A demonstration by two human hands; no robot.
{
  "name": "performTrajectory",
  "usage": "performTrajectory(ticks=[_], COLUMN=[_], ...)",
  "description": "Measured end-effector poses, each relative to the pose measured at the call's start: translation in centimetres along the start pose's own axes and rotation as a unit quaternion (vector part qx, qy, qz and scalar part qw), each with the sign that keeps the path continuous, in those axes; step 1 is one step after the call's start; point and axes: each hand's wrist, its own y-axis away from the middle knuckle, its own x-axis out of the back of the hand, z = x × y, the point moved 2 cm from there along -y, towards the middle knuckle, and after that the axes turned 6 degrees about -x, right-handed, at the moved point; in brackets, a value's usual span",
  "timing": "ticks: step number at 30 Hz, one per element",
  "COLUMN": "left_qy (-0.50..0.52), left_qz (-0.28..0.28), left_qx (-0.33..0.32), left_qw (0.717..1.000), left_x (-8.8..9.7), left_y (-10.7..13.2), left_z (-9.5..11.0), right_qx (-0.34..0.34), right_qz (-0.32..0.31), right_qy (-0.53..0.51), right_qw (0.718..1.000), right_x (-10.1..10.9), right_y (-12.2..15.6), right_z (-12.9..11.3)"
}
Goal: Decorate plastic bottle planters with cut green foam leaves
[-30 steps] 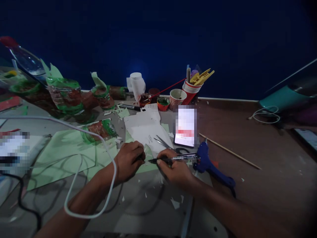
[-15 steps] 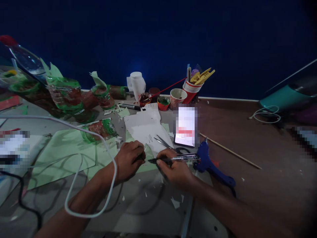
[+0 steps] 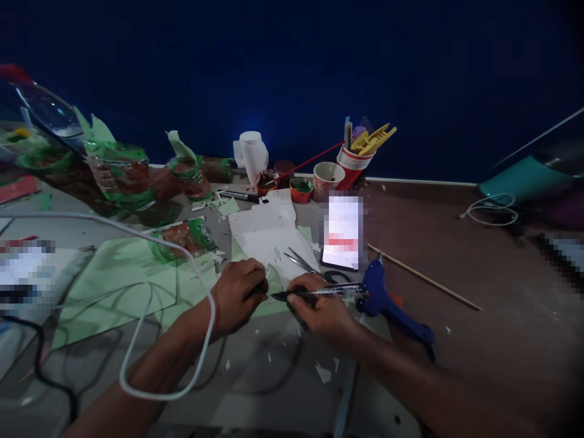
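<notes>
Left hand: your left hand has the fingers curled inward, with the thumb near the forefinger; I cannot tell if something is pinched there.
Right hand: your right hand is closed around 1 pen, in a writing grip.
Pen: it lies almost level, its dark tip pointing to your left hand; whether the tip touches anything, I cannot tell.
Green paper piece: the small green paper piece is between your 2 hands, just beside the left fingertips.
Scissors: the scissors lie just beyond your right hand, blades partly apart, on the white paper.
Phone: behind the scissors handles you have 1 phone with a lit screen.
Glue gun: the blue glue gun rests to the right of your pen, near 1 thin wooden stick.
Cable: the white cable makes a loop in front of your left forearm.
Left side: light green sheets lie flat, and 1 red-and-green painted bottle piece lies on its side there.
</notes>
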Motion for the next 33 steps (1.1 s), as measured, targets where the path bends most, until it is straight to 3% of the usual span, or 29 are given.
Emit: performTrajectory(ticks=[33], left_qy=[-0.005], left_qz=[-0.004], left_qx=[-0.001], left_qw=[1.000], left_x=[0.08], left_y=[-0.06], left_z=[0.06], right_qx=[-0.005], right_qz=[0.007], right_qy=[-0.026], right_qw=[1.000], right_x=[0.19], right_y=[-0.17], right_z=[-0.40])
